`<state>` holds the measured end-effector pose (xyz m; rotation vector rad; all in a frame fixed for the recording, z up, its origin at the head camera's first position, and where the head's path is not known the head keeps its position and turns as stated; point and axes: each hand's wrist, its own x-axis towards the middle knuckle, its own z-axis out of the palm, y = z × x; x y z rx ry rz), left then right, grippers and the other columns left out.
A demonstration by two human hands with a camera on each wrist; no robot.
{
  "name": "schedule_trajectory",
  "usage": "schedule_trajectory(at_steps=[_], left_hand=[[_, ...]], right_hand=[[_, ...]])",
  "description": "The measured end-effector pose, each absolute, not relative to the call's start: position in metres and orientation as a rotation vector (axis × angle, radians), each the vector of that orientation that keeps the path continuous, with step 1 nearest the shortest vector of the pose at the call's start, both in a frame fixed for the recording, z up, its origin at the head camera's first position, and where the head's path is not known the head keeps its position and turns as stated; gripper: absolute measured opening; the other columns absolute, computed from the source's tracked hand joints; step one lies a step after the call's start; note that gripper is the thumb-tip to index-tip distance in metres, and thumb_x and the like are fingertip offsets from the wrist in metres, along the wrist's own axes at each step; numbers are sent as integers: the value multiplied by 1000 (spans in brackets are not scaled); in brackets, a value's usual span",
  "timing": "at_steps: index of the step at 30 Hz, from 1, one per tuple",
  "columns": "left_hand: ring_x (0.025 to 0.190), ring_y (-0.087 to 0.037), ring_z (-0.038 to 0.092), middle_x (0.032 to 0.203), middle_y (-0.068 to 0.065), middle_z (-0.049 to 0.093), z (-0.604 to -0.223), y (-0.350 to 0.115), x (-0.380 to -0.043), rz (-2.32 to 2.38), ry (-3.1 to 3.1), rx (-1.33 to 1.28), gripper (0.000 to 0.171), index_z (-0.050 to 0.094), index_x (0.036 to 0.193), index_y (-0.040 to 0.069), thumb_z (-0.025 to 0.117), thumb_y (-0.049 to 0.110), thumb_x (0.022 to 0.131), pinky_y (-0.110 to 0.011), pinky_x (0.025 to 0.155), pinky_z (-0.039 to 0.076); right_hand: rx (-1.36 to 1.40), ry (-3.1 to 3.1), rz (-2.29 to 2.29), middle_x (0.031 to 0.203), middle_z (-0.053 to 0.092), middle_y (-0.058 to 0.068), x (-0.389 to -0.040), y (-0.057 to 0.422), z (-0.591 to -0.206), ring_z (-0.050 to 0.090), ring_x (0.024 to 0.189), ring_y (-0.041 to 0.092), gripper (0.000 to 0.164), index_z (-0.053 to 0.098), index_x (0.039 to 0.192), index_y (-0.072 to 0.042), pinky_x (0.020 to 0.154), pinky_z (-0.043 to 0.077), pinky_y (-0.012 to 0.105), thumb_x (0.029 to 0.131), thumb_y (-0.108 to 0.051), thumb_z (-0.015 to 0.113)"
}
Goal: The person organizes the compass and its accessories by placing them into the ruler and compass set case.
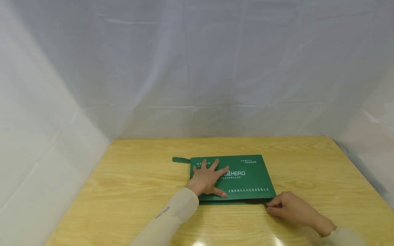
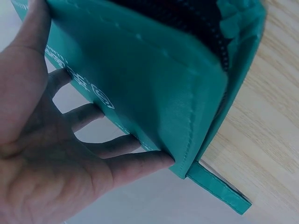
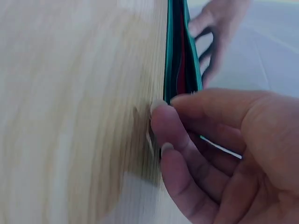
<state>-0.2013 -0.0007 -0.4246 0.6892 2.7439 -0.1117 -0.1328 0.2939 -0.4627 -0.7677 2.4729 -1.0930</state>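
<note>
A green zip pouch (image 1: 252,177) with white lettering lies flat on the table. My left hand (image 1: 206,179) rests on its top, fingers spread wide over the left part of the print. At the near right corner, my right hand (image 1: 289,206) pinches the zipper pull (image 1: 266,205) between thumb and fingers, which mostly cover it. The pouch's near edge gapes, and dark zipper teeth (image 2: 224,56) run along the opening in the left wrist view. Through the gap, the right wrist view shows something red (image 3: 181,60) inside.
A short green wrist strap (image 1: 181,160) sticks out from the pouch's far left corner. The wooden table (image 1: 138,177) extends around the pouch. White sheeting (image 1: 209,68) hangs behind the table and along both sides.
</note>
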Motion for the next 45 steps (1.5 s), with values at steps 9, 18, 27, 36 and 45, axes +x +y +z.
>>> schedule_trajectory(at_steps=[9,18,27,36,45], left_hand=[[139,-46,15,159,-2,12,-426,0,-201,-128,2743,686,94,19,151,42,60,72,72,-66,98,31],[139,-45,15,158,-2,12,-425,0,-198,-123,2746,672,94,19,151,42,60,72,72,-66,98,31],[138,-45,16,158,-3,13,-424,2,-194,-116,2749,671,94,21,151,42,61,72,71,-66,98,31],[139,-45,16,158,-2,13,-423,3,-192,-118,2747,675,94,21,151,42,60,72,71,-66,98,31],[139,-45,15,158,-2,12,-426,5,-194,-112,2744,666,93,20,151,42,59,73,72,-66,98,30]], right_hand=[[-700,2449,-1124,52,56,-12,-125,251,-463,54,43,6,21,73,78,-20,39,37,18,95,-22,61],[-735,2435,-1148,53,58,-11,-125,218,-465,55,45,6,19,77,94,-8,41,39,19,93,-21,62],[-727,2433,-1161,53,58,-12,-126,199,-467,55,45,7,20,75,100,-3,41,40,19,93,-17,62],[-719,2403,-1132,57,59,-9,-128,202,-459,55,46,7,27,77,92,-11,44,44,23,94,-33,61],[-884,2527,-1126,84,67,-5,-162,234,-435,63,68,11,27,71,105,-10,58,52,27,96,-32,58]])
